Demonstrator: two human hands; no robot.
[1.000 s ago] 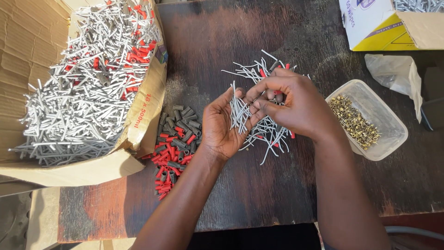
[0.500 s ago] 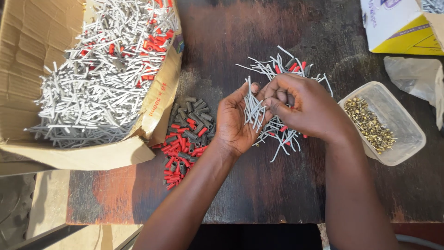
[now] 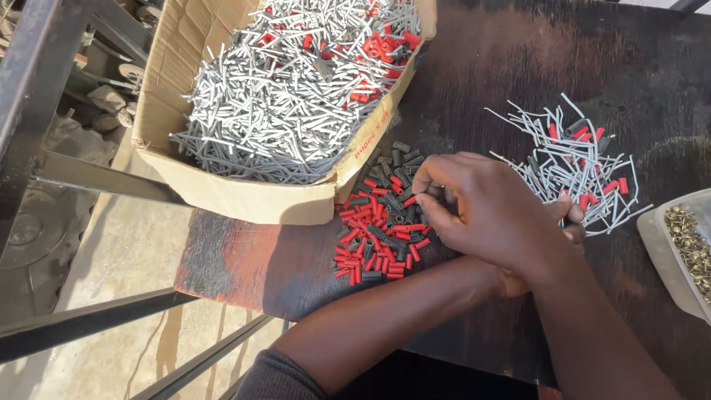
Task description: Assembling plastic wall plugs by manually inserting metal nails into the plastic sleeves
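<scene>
Right hand (image 3: 492,211) grip — fingertips on red/grey sleeves pile (image 3: 378,233).

Place: small workshop, sunlit, open-air look.
Bench: worn dark wooden table (image 3: 244,267) on a metal frame (image 3: 89,178).
Stock: cardboard box (image 3: 244,196) heaped with grey wire pieces (image 3: 289,96); red and black sleeves (image 3: 378,230) loose.
Floor: bare concrete (image 3: 111,259).

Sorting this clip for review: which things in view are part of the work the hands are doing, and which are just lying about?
In the work:
right hand, fingertips reaching into the pile of red and dark sleeves
left hand, mostly hidden under the right
loose grey wire pieces beside the hands

Lying about:
cardboard box of grey wire pieces
plastic tub of small brass parts
metal frame beside the table
</scene>
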